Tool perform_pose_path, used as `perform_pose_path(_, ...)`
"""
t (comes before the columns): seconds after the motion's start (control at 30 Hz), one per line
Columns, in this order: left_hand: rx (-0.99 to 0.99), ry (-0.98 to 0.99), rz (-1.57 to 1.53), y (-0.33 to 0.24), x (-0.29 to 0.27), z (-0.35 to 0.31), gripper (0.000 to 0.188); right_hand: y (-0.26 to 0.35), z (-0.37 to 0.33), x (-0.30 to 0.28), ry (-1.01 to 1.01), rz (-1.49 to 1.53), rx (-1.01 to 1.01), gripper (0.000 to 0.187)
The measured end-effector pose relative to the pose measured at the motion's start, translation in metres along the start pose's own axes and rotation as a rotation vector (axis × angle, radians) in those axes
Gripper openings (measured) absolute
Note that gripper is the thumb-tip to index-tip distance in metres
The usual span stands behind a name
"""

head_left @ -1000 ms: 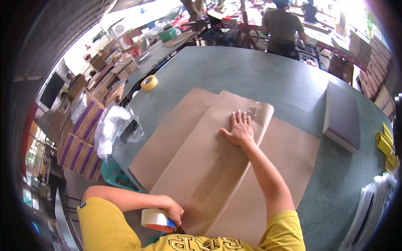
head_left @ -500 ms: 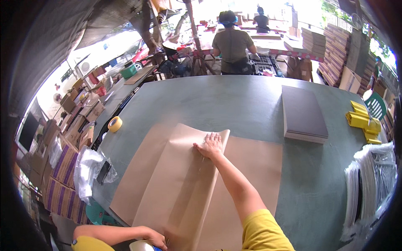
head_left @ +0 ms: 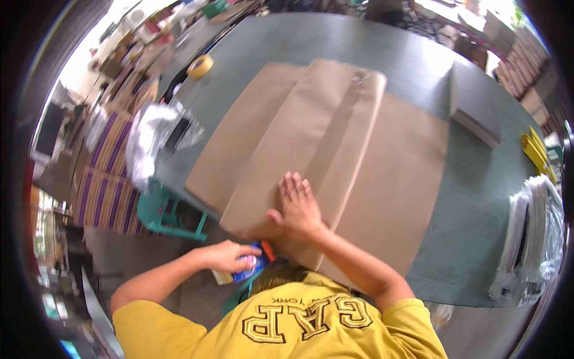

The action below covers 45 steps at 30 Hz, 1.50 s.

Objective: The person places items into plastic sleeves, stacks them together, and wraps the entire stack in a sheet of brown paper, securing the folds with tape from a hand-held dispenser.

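Brown kraft paper (head_left: 311,119), folded over into a long panel, lies on a wider brown sheet (head_left: 406,143) on the green table. My right hand (head_left: 297,206) rests flat on the folded panel near its front end, fingers stretched out. A small shiny piece, apparently clear tape (head_left: 360,79), sticks at the panel's far end. At the table's front edge, my left hand (head_left: 233,257) grips a blue tape dispenser (head_left: 244,274) with an orange end, close beside the paper's front edge. Blur and my fingers hide part of the dispenser.
A yellow tape roll (head_left: 200,66) and clear plastic (head_left: 146,140) lie along the table's left side. To the right are a stack of dark sheets (head_left: 475,102), yellow pieces (head_left: 536,152) and a plastic-wrapped bundle (head_left: 526,239). A green chair (head_left: 164,215) stands by the left edge.
My right hand has moved from the far end of the folded paper to its front end. My left hand, with the dispenser, is now at the front edge. The view has tilted down.
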<state>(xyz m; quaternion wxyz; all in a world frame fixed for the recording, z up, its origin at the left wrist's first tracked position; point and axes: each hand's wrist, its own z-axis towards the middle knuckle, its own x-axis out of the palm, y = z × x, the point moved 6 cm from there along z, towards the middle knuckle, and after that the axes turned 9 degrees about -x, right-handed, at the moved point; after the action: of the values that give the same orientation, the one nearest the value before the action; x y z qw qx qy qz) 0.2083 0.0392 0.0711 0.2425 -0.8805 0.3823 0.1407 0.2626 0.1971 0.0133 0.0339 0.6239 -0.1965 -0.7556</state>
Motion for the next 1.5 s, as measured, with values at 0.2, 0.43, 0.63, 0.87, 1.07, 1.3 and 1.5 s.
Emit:
perform_pose_path(0.2, -0.115, -0.043, -0.331, 0.012, -0.007, -0.072, 0.052, 0.002, 0.007, 0.005, -0.049, -0.010, 0.012, 0.074)
perform_pose_path(0.43, -0.171, 0.292, 0.011, -0.013, -0.048, -0.008, 0.048, -0.010, 0.017, 0.003, -0.090, -0.079, 0.099, 0.077)
perform_pose_path(0.63, -0.384, 0.444, 0.475, -0.080, -0.041, 0.066, 0.053, -0.011, 0.021, 0.007, -0.024, -0.090, 0.121, 0.068)
perform_pose_path(0.87, -0.581, 0.636, 0.637, -0.073, -0.022, 0.108, 0.053, -0.014, 0.018, 0.016, -0.028, -0.128, 0.099, 0.063)
perform_pose_path(1.07, -0.496, 0.995, 0.740, 0.000, 0.062, 0.058, 0.038, -0.009, 0.018, 0.009, -0.045, 0.055, 0.086, 0.076)
perform_pose_path(1.3, -1.020, 0.438, 0.551, 0.123, -0.091, -0.019, 0.042, -0.012, 0.016, 0.000, -0.099, 0.038, 0.114, 0.076)
perform_pose_path(1.5, -0.302, -0.914, 0.289, 0.154, -0.211, 0.005, 0.063, -0.012, 0.015, 0.000, -0.097, -0.022, 0.117, 0.077)
